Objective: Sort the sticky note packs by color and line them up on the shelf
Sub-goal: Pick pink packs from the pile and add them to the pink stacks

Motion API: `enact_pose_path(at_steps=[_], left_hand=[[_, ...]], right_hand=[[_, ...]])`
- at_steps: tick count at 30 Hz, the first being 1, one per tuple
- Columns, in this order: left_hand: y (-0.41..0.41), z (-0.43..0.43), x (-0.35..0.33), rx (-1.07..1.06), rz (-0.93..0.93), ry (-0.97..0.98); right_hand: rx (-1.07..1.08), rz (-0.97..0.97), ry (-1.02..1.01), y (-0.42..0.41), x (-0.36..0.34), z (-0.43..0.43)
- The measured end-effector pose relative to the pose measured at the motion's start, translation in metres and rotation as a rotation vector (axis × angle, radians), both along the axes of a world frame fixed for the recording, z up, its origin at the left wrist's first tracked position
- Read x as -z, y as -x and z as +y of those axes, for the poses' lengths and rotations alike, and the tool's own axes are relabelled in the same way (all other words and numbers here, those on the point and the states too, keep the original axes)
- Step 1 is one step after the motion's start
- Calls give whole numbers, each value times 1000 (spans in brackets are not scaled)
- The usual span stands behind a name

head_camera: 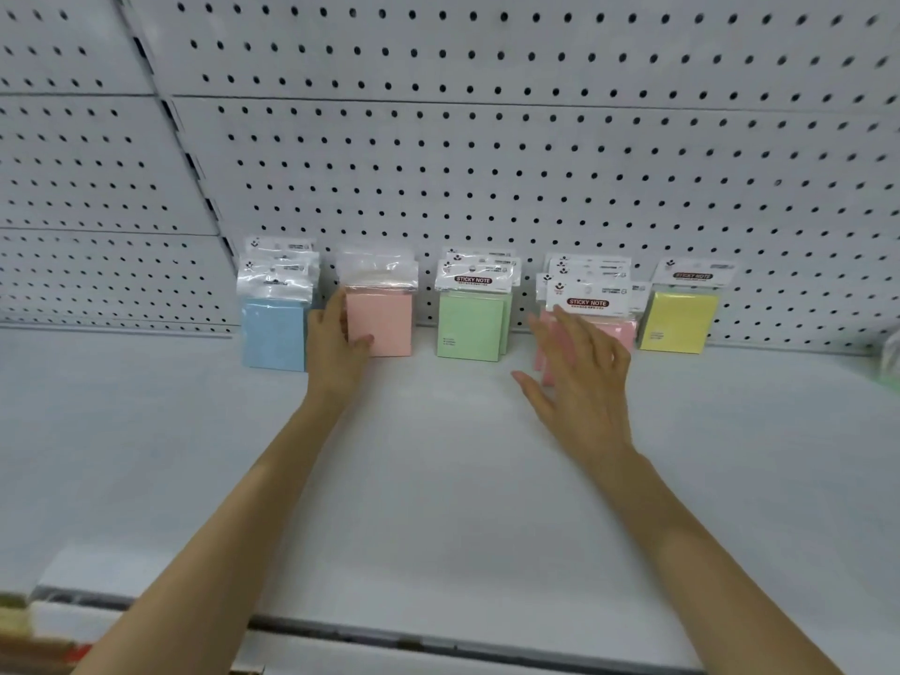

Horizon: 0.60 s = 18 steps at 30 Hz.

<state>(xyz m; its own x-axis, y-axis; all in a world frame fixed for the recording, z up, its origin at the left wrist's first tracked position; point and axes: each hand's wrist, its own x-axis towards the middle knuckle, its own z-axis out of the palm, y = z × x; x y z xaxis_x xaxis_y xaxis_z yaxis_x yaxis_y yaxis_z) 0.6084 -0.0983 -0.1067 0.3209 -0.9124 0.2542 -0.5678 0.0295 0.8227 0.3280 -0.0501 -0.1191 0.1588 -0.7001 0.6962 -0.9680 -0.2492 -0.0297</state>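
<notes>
Sticky note packs stand in a row against the pegboard at the back of the white shelf (438, 479): blue packs (273, 333), salmon-pink packs (384, 324), green packs (470, 326), pink packs (618, 331) and a yellow pack (678, 321). My left hand (336, 343) grips the left edge of the front salmon-pink pack, thumb on its face. In front of the pink packs my right hand (579, 377) hovers with fingers spread, covering their lower part; I cannot tell whether it touches them.
The white pegboard wall (487, 163) rises right behind the packs. The shelf's front edge (438, 640) runs below my forearms. Something greenish (891, 362) shows at the far right edge, and blurred goods (29, 635) sit at the lower left.
</notes>
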Motion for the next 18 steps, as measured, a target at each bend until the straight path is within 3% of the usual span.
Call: enact_pose_path(at_steps=[18], left_hand=[[12,14,8,6,-177,87]], right_hand=[[18,53,-27,2,3,-4]])
